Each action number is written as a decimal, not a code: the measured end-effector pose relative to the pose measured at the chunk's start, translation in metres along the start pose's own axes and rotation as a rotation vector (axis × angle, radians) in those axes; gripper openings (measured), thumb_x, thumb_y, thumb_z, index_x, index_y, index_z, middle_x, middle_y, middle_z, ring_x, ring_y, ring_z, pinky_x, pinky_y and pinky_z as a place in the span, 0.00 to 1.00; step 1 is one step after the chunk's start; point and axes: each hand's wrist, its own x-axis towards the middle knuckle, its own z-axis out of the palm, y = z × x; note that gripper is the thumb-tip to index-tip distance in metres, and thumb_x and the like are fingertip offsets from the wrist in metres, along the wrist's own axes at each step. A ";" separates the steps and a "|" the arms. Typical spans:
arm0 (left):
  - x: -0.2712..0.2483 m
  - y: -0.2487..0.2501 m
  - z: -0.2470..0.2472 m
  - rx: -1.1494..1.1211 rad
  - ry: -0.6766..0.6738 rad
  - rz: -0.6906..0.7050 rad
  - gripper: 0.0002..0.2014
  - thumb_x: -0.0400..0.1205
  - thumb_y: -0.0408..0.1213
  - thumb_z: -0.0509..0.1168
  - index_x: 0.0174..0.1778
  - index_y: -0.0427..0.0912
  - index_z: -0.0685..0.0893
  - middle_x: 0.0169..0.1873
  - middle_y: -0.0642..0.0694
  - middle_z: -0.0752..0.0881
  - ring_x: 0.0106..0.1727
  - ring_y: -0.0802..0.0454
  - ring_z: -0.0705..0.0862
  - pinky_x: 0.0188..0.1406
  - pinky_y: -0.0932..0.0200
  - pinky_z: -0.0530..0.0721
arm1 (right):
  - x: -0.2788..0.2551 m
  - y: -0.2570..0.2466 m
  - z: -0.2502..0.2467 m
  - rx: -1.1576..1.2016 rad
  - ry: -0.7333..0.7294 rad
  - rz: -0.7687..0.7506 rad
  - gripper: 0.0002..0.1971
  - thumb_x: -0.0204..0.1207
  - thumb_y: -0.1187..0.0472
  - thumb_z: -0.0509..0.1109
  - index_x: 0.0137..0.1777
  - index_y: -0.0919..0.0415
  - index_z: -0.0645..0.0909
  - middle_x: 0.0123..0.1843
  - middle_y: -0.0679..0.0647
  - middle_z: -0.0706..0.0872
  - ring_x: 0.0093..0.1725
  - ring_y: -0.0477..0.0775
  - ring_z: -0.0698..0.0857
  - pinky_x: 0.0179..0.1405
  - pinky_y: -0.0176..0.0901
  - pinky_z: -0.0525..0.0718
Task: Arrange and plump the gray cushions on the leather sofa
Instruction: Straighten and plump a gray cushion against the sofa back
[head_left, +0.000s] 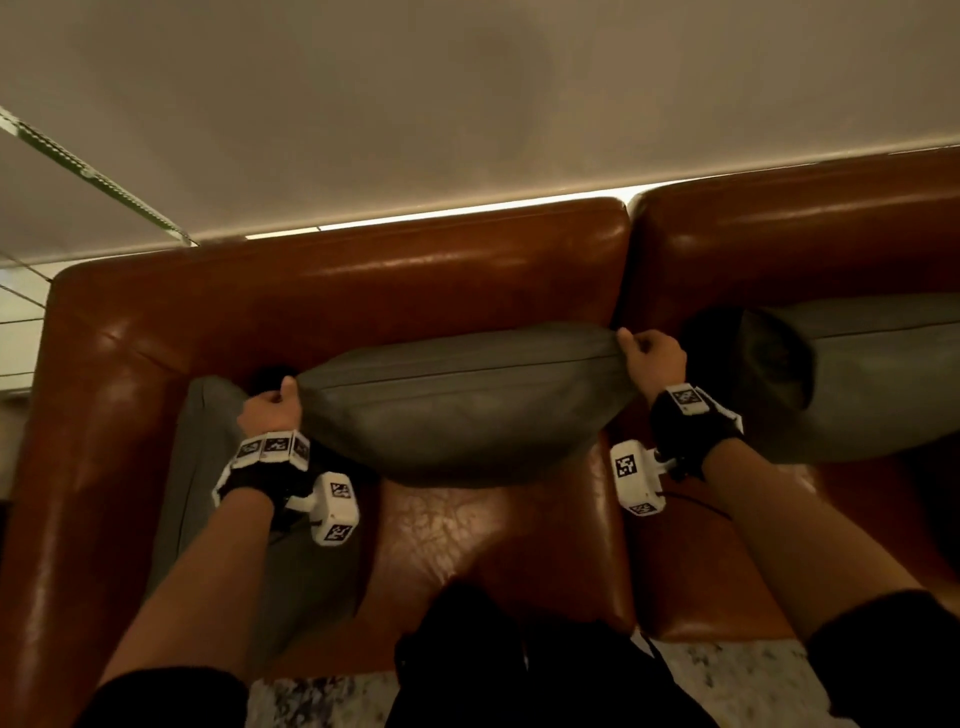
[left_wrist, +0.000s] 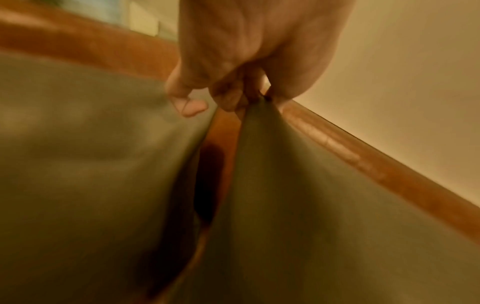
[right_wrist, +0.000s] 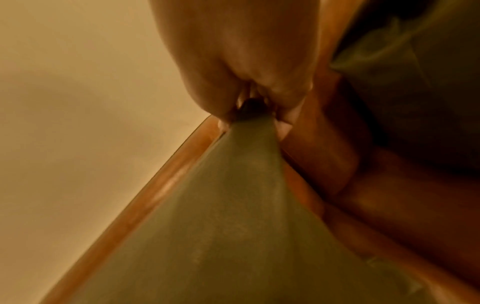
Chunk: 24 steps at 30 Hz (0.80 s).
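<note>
A gray cushion hangs in front of the brown leather sofa's backrest, stretched between both hands. My left hand pinches its left top corner, and my right hand pinches its right top corner. The left wrist view shows my left hand with curled fingers bunching the cushion corner. In the right wrist view my right hand clamps the pointed cushion corner. A second gray cushion leans at the left armrest. A third gray cushion rests on the right seat.
The sofa seat lies below the held cushion. A plain beige wall rises behind the sofa. The left armrest bounds the seat. Speckled stone floor shows at the front, beside my dark trousers.
</note>
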 end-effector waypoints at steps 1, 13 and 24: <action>0.000 0.001 -0.003 0.020 0.015 0.022 0.26 0.85 0.49 0.55 0.67 0.30 0.78 0.67 0.28 0.79 0.68 0.31 0.76 0.66 0.43 0.74 | 0.001 -0.001 -0.001 -0.001 0.000 -0.004 0.22 0.81 0.50 0.63 0.58 0.71 0.82 0.58 0.68 0.85 0.61 0.66 0.82 0.54 0.46 0.76; -0.010 -0.004 0.008 0.022 -0.025 0.106 0.24 0.85 0.46 0.56 0.67 0.30 0.78 0.65 0.27 0.79 0.68 0.30 0.75 0.67 0.42 0.72 | -0.004 0.010 0.000 -0.024 -0.017 0.019 0.23 0.80 0.47 0.63 0.48 0.72 0.83 0.41 0.65 0.83 0.48 0.65 0.84 0.41 0.45 0.73; -0.028 -0.014 -0.003 -0.217 0.007 0.218 0.25 0.87 0.47 0.47 0.77 0.37 0.66 0.72 0.31 0.72 0.73 0.34 0.71 0.69 0.44 0.70 | -0.029 0.014 0.006 -0.166 -0.024 0.105 0.27 0.84 0.47 0.55 0.68 0.71 0.73 0.66 0.71 0.79 0.65 0.70 0.78 0.58 0.53 0.76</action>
